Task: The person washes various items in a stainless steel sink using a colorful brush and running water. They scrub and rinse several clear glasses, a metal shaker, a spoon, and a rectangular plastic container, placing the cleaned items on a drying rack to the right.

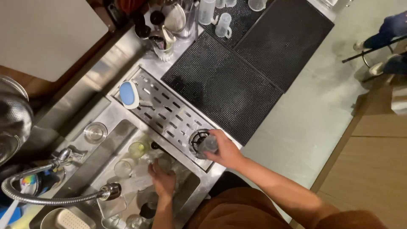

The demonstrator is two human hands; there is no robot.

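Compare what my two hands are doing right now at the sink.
The right hand grips a clear glass pressed upside down on the round rinser set in the slotted steel tray. The left hand reaches lower, into the sink basin among loose glasses; whether it grips one is unclear. Both hands are bare.

Person seen from above, head camera. Both forearms bare to above the elbow; no sleeves in view on either arm. Left hand (163, 181) and right hand (227, 150): no gloves. No watch or wristband visible; rings cannot be made out. Lower body covered by a rust-brown garment (237, 210), plain, no pattern, soft folds near the waist; type of garment cannot be determined.
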